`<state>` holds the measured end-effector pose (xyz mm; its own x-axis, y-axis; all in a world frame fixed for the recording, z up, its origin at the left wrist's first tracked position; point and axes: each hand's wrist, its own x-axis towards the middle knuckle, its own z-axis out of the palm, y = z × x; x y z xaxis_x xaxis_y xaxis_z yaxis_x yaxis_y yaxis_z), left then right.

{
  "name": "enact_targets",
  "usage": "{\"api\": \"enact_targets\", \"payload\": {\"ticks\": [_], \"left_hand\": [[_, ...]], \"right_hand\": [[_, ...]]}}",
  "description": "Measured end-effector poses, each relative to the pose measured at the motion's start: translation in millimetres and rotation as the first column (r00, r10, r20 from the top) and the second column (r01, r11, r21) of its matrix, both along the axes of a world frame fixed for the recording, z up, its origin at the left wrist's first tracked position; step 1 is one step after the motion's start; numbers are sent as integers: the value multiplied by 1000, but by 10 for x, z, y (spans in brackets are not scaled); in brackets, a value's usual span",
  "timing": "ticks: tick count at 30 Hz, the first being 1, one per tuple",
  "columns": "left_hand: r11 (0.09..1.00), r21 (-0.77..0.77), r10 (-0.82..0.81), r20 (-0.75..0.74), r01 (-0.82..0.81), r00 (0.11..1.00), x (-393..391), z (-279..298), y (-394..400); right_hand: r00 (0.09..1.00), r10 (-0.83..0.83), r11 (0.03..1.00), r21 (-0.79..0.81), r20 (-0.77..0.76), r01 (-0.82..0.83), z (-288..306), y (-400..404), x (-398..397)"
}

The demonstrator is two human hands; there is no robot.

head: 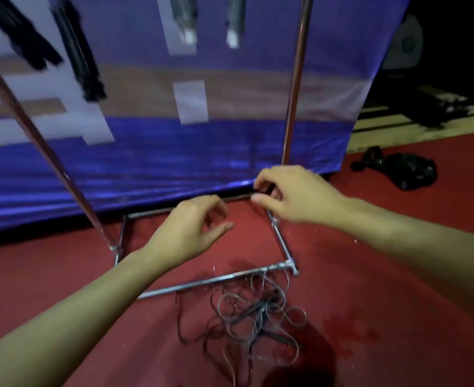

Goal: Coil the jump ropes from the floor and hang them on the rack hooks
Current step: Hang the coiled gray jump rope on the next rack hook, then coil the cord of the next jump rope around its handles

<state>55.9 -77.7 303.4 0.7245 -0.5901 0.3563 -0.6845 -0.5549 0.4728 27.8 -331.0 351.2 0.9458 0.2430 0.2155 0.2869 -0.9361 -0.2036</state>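
Observation:
A tangle of thin dark jump ropes point(254, 317) lies on the red floor against the front base bar of the metal rack point(216, 280). My left hand point(191, 230) hovers above the rack's base with loosely curled fingers and nothing in it. My right hand point(288, 191) is a little farther and to the right, near the foot of the right upright point(294, 79); its fingers are curled with a gap to the thumb, and no rope shows between them. Dark coiled ropes point(85, 60) hang blurred at the upper left, and two light-tipped handles point(233, 29) hang at the top centre.
A shiny blue banner point(174, 163) stands right behind the rack. The left upright point(34, 135) slants across the left side. A black bag or bundle point(406, 171) lies on the floor at the right, with wooden slats point(397, 129) and dark gear behind it.

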Motion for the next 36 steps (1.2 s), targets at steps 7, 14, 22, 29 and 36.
{"api": "enact_targets", "payload": {"ticks": [7, 14, 22, 29, 36], "left_hand": [[962, 274, 94, -359, 8, 929, -538, -2207, 750], [906, 382, 41, -507, 182, 861, -872, -3285, 907], [679, 675, 8, -402, 290, 916, -1460, -4013, 1094], [970, 195, -38, -474, 147, 880, -924, -2846, 608], [989, -145, -49, -367, -5, 929, -416, -681, 386]], "right_hand": [[856, -2, 990, -123, -516, -71, -2244, 70, -733], [802, -18, 988, -132, -597, -75, -3294, 138, -860], [802, 70, 987, -76, -594, -142, -3459, 233, -752], [741, 301, 933, 345, -600, -100, -2857, 337, -639], [652, 546, 382, 849, -527, 366, -1086, 371, -587]]}}
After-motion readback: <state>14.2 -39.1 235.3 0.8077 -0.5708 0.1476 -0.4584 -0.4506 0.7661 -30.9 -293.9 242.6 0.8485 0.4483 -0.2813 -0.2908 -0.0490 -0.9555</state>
